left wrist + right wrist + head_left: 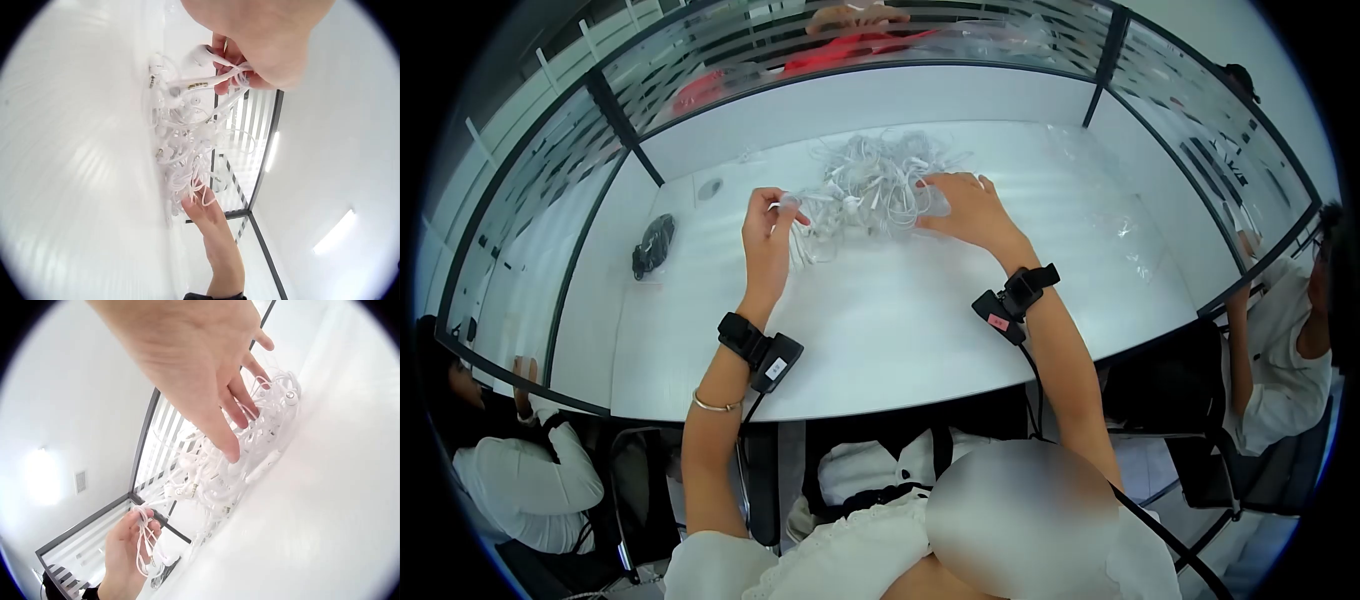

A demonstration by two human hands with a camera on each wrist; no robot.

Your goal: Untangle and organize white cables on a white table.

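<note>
A tangled heap of white earphone cables (865,185) with plugs and earbuds lies on the white table. At its left side my left hand (768,245) pinches a small looped bundle of white cable (145,540) between thumb and fingers, strands hanging down. My right hand (975,212) lies against the heap's right side, fingers spread and relaxed; in the right wrist view the fingertips (232,450) touch the cables (250,440). The left wrist view shows strands running from my left hand (262,44) down toward the pile (187,144).
A dark bundle in clear plastic (654,246) lies at the table's left. Low partitions (830,98) with striped glass surround the table (880,340). Clear plastic (1138,262) lies at the right. Other people sit at both sides, and hands show behind the back glass.
</note>
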